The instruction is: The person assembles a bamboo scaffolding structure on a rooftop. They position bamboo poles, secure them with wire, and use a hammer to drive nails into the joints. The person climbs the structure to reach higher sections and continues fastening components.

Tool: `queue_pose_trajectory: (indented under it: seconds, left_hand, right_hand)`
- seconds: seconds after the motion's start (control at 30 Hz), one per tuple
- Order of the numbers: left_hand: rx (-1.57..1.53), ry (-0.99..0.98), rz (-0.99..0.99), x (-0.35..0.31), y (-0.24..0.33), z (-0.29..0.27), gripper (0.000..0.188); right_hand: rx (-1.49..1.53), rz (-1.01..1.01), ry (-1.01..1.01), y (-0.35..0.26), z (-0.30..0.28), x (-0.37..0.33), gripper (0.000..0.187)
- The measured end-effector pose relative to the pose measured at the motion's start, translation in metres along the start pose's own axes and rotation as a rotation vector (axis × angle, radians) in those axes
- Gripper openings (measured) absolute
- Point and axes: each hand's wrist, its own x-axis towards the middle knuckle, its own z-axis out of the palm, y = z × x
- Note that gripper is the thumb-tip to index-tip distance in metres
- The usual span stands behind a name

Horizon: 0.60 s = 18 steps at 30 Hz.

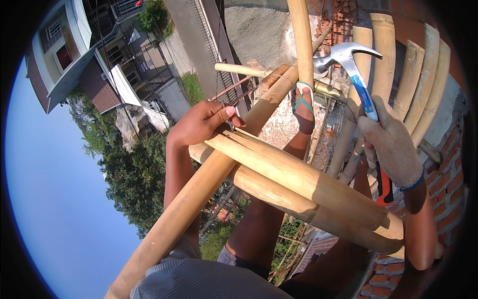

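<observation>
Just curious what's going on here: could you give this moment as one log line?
left hand: bare, on bamboo pole end | right hand: gloved, gripping claw hammer, raised | foot on bamboo

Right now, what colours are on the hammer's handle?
Blue near the head, orange and black lower down on the hammer; head view.

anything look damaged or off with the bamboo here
Yes: the bamboo pole under the left hand is split lengthwise at its end. The gloved right hand holds a claw hammer raised above it.
</observation>
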Motion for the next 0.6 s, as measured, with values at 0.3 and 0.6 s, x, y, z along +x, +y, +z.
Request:
queue_pose_trajectory:
  seconds: [0.3, 0.6]
  left_hand:
    - [0.177, 0.0, 0.058, -0.004, 0.006, -0.003, 0.047]
    - [0.16, 0.001, 0.095, -0.001, 0.012, 0.0, 0.037]
  right_hand:
    - [-0.123, 0.026, 0.052, -0.01, -0.005, 0.012, 0.028]
    - [-0.271, -0.296, 0.088, 0.011, -0.008, 0.018, 0.03]
